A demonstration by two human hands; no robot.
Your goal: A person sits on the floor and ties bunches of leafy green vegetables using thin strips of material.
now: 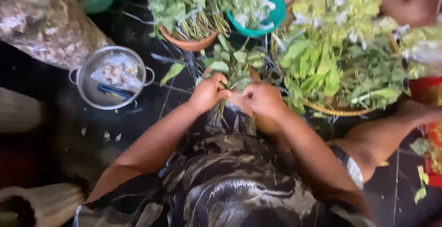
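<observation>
My left hand [208, 92] and my right hand [262, 99] meet in front of me, both closed around a bunch of green leafy stems [232, 63]. The leaves fan out above my fingers; the stem ends hang down between my hands toward my lap. My patterned dark garment [225, 176] fills the lower middle of the view.
A metal pot [109, 77] with scraps and a blue-handled tool sits at left. A clay bowl of greens [189, 43], a teal bowl [258, 8] and a woven basket piled with leaves [338, 112] stand ahead. A large plastic bag [41, 20] lies at upper left, red containers [426, 93] at right.
</observation>
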